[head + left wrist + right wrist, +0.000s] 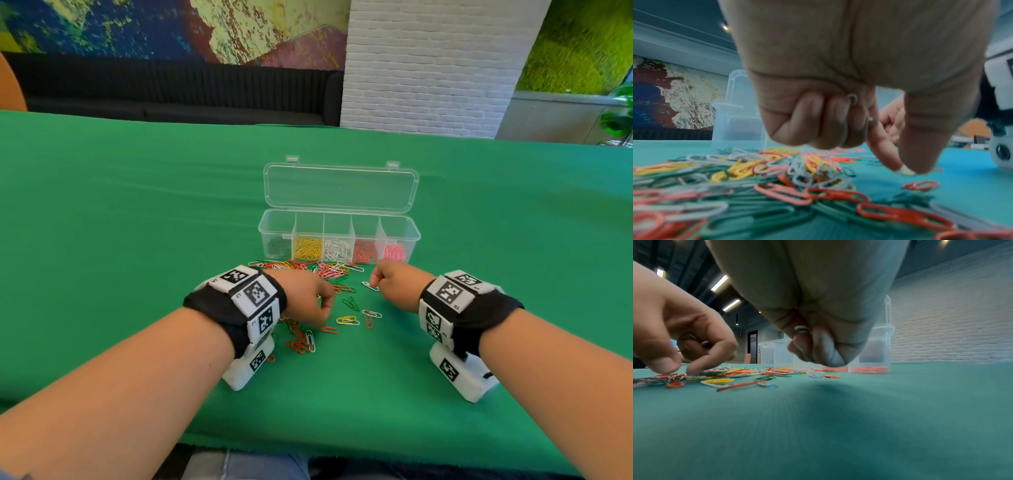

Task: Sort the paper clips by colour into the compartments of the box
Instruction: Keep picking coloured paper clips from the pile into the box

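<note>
A clear box [342, 237] stands open with five compartments holding green, yellow, white, red and pink clips. In front of it lies a mixed pile of paper clips [308, 269] [797, 170] [748, 371]. My left hand [308, 298] [907, 169] keeps pale clips [852, 99] under its curled fingers, while thumb and index tip meet on a clip on the cloth. My right hand [383, 281] [818, 353] is curled round a few clip ends [801, 329], with its fingertips down at a white clip [370, 286].
The green cloth [445, 342] covers the whole table, its front edge close to my body. Stray clips, a yellow one [347, 320] among them, lie between my hands. The box lid [340, 186] stands upright behind the compartments. A black bench and a white brick pillar lie beyond.
</note>
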Demonstrator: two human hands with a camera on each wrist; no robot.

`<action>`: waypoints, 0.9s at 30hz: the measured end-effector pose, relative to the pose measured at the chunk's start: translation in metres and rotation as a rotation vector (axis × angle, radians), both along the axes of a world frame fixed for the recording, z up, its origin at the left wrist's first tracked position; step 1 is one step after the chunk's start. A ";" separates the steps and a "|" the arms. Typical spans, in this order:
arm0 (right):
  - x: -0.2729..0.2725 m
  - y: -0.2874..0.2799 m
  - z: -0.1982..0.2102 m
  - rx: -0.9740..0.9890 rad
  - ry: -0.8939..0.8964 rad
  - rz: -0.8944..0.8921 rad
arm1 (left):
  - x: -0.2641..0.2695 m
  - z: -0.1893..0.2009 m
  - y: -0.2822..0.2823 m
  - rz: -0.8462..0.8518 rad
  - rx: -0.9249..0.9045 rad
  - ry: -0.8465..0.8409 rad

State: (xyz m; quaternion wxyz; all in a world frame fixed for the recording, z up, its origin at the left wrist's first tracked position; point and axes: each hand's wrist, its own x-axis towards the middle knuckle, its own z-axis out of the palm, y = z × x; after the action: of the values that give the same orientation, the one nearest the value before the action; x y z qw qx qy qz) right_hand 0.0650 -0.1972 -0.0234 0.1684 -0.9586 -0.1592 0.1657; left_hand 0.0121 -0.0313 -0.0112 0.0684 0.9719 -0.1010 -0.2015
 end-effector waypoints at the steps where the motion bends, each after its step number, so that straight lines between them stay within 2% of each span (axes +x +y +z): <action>1: 0.000 0.000 0.000 -0.012 0.013 0.016 | -0.002 0.001 0.002 -0.017 0.002 0.021; 6: -0.001 -0.001 -0.003 -0.177 -0.014 0.100 | -0.012 -0.002 0.009 -0.055 -0.016 0.082; 11: -0.003 -0.003 -0.003 -0.182 -0.002 0.152 | -0.013 -0.005 0.013 -0.068 -0.087 0.030; 14: -0.002 -0.004 -0.004 -0.207 0.010 0.184 | -0.015 -0.008 0.014 -0.104 -0.071 0.073; 20: -0.001 -0.002 -0.006 -0.222 0.044 0.153 | -0.014 -0.009 0.014 -0.104 -0.061 0.117; 27: 0.000 -0.001 -0.006 -0.171 -0.015 0.067 | -0.011 -0.009 0.012 -0.143 0.012 0.132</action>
State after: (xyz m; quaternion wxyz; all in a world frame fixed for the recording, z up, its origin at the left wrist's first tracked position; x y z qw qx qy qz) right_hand 0.0650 -0.1977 -0.0291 0.0789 -0.9649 -0.1776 0.1769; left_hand 0.0012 -0.0194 -0.0200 0.0545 0.9472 -0.1641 -0.2702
